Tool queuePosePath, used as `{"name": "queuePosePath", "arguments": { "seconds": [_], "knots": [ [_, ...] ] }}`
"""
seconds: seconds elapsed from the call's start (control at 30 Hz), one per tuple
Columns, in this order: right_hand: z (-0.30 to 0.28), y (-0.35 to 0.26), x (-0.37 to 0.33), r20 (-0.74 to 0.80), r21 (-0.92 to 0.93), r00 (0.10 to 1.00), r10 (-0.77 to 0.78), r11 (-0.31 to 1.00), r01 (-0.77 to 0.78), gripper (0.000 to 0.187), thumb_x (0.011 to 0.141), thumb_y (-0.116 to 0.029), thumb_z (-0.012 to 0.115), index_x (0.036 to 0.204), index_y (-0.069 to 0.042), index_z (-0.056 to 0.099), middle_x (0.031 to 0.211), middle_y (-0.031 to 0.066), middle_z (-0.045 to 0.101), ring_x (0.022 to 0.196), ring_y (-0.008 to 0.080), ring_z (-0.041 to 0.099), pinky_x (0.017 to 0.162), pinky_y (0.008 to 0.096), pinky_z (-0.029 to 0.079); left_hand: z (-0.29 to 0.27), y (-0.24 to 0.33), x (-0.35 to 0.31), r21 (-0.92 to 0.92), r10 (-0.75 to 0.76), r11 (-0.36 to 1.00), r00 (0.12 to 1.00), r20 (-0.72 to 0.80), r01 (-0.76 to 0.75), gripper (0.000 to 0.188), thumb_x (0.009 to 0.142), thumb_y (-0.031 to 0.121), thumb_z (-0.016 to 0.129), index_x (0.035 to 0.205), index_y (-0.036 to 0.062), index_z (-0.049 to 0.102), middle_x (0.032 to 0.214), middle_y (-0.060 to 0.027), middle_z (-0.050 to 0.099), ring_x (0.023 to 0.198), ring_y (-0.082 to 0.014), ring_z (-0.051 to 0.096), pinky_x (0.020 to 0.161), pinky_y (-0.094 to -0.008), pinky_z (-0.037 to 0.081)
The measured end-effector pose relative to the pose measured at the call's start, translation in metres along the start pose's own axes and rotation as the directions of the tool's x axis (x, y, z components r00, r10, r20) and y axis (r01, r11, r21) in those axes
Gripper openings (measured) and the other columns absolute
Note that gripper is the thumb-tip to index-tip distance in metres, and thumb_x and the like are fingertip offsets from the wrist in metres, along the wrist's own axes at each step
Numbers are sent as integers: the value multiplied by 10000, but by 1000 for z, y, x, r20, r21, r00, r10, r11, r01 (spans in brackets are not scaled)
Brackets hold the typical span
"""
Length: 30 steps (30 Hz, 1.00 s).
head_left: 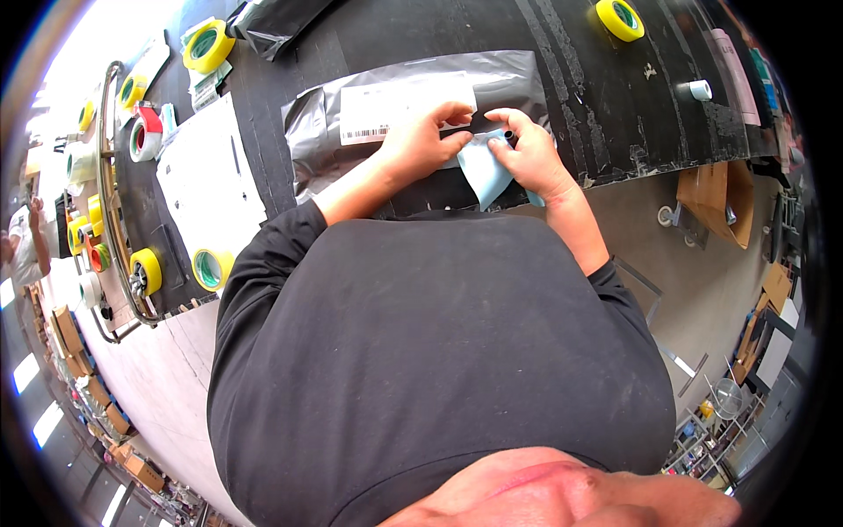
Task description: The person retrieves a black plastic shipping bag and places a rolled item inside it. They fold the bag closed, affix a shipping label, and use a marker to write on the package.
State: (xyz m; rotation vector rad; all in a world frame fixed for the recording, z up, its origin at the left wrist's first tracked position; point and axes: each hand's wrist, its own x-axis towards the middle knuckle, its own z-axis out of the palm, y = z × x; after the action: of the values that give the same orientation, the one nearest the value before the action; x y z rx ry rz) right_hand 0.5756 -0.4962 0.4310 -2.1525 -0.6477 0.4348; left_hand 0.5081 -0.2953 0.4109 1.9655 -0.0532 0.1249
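Note:
A grey plastic mailer bag (509, 79) lies flat on the black worktable (421, 31), with a white label (386, 104) stuck on its top. My left hand (426, 140) presses its fingertips on the bag just below the label. My right hand (527, 154) pinches a pale blue backing sheet (483, 171) at the bag's near edge, and the sheet hangs down toward me. Both hands nearly touch at the fingertips.
Yellow tape rolls (208, 46) lie at the table's far left, another yellow roll (620, 19) at the far right, and two more (211, 268) near the left front edge. White paper sheets (211, 184) lie left of the bag. A small white roll (700, 90) sits right. Cardboard (716, 198) hangs below the table's right edge.

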Motion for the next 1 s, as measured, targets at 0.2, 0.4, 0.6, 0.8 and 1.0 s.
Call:
{"name": "queuePosePath", "arguments": {
  "seconds": [0.2, 0.4, 0.6, 0.8, 1.0],
  "knots": [
    [-4, -12, -1, 53, -21, 997, 53, 998, -52, 378, 846, -148, 652, 1209, -51, 607, 1055, 161, 684, 935, 288, 668, 853, 366, 517, 6, 15, 3, 156, -37, 987, 998, 42, 30, 346, 806, 111, 715, 1145, 98, 646, 920, -43, 725, 887, -230, 696, 797, -356, 538],
    [1, -1, 3, 16, 115, 998, 53, 992, -54, 285, 878, -143, 651, 1147, -50, 645, 1020, 106, 690, 854, 190, 649, 803, 315, 516, 9, 9, 0, 337, 257, 913, 965, -44, -228, 367, 769, 79, 704, 1129, 125, 645, 853, -8, 711, 858, -229, 673, 789, -372, 515],
    [1, -9, 6, 22, 297, 997, 75, 952, -78, 256, 880, -108, 644, 1125, -33, 657, 1030, 59, 689, 857, 122, 614, 794, 271, 503, 6, 15, -2, 412, 439, 831, 896, -70, -374, 391, 725, 64, 718, 1105, 128, 652, 839, 15, 698, 868, -199, 656, 826, -361, 496],
    [1, -16, 7, 72, 366, 989, 126, 920, -144, 259, 878, -57, 583, 1126, -19, 645, 1000, 20, 652, 886, 81, 572, 795, 244, 475, 5, 13, -2, 474, 551, 758, 828, -99, -448, 336, 702, 48, 726, 1024, 121, 667, 817, 8, 680, 858, -196, 648, 823, -348, 493],
    [2, -14, 9, 103, 403, 984, 145, 899, -174, 288, 855, -39, 577, 1136, -18, 641, 1006, 21, 642, 896, 75, 561, 785, 234, 472, 2, 12, -6, 396, 588, 775, 791, -169, -492, 425, 653, 3, 746, 1056, 91, 644, 829, 5, 683, 854, -206, 645, 827, -345, 488]
  ]
}}
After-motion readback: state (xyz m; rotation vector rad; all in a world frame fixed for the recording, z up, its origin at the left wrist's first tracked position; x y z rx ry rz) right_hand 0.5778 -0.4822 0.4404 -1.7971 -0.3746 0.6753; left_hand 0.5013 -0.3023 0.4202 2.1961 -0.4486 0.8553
